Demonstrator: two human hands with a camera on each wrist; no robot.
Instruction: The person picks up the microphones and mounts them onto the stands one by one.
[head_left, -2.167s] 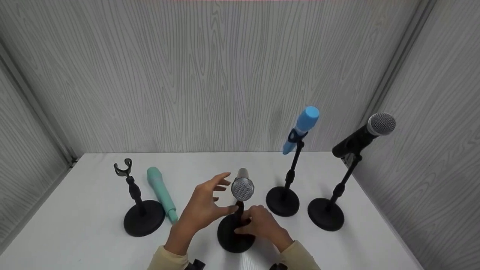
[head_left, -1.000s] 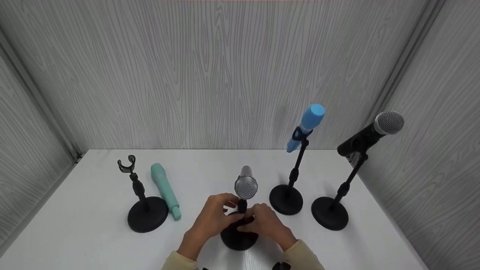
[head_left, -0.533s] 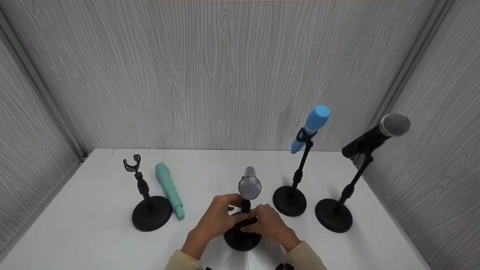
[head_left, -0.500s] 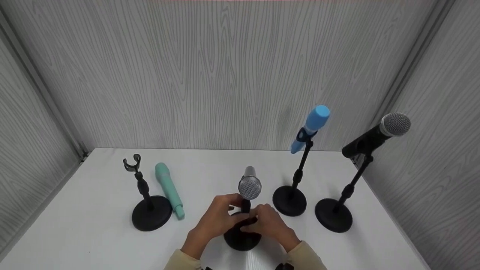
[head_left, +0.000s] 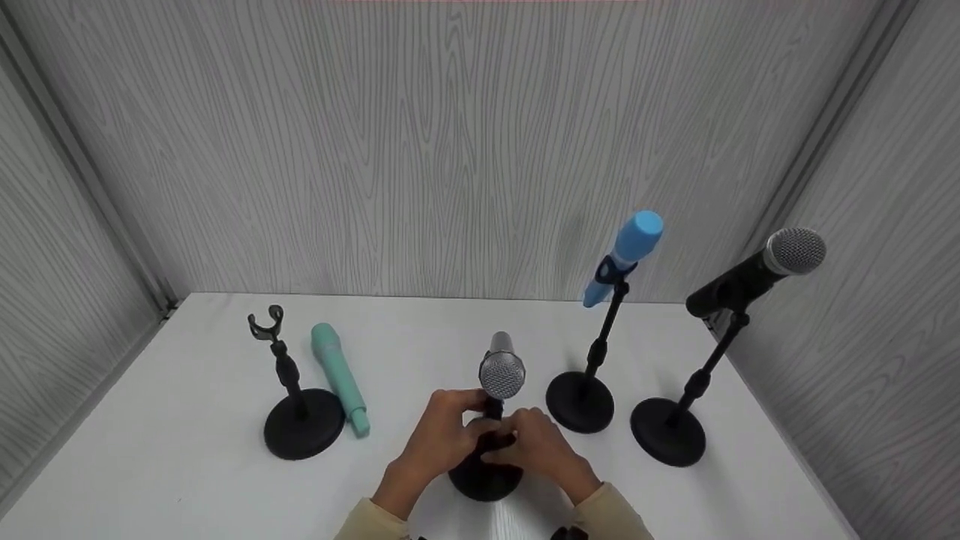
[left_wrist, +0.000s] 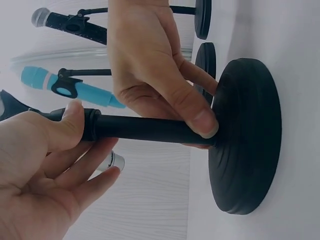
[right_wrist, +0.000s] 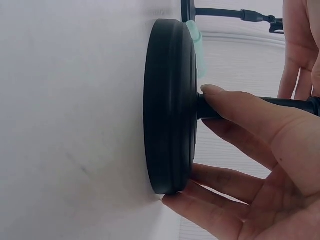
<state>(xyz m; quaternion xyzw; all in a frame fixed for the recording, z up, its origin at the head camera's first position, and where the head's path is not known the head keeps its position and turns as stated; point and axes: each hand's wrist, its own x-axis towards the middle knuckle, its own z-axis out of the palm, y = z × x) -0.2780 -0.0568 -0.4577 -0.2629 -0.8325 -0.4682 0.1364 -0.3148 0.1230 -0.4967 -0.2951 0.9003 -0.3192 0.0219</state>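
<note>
A silver-headed microphone (head_left: 502, 375) sits in the clip of a short black microphone stand (left_wrist: 145, 129), its head facing me. My left hand (head_left: 441, 433) pinches the collar of the stand's pole between thumb and fingers, just below the microphone. Lower down, my right hand (head_left: 538, 444) holds the foot of the pole, its thumb along the pole. In the right wrist view, other fingertips of that hand touch the edge of the round black base (right_wrist: 170, 110). The base rests on the white table (head_left: 187, 450).
Left, an empty-clipped stand (head_left: 304, 424) stands beside a lying mint-green microphone (head_left: 339, 375). On the right are a blue microphone (head_left: 637, 236) on a stand and a black microphone (head_left: 731, 285) with silver head on another. Grey wood-grain panels (head_left: 420, 150) enclose the table's back and sides.
My left hand, earlier spread beside the stand, has closed on the pole's collar and since turned slightly. The right hand keeps its hold at the foot. The head view has shifted a little.
</note>
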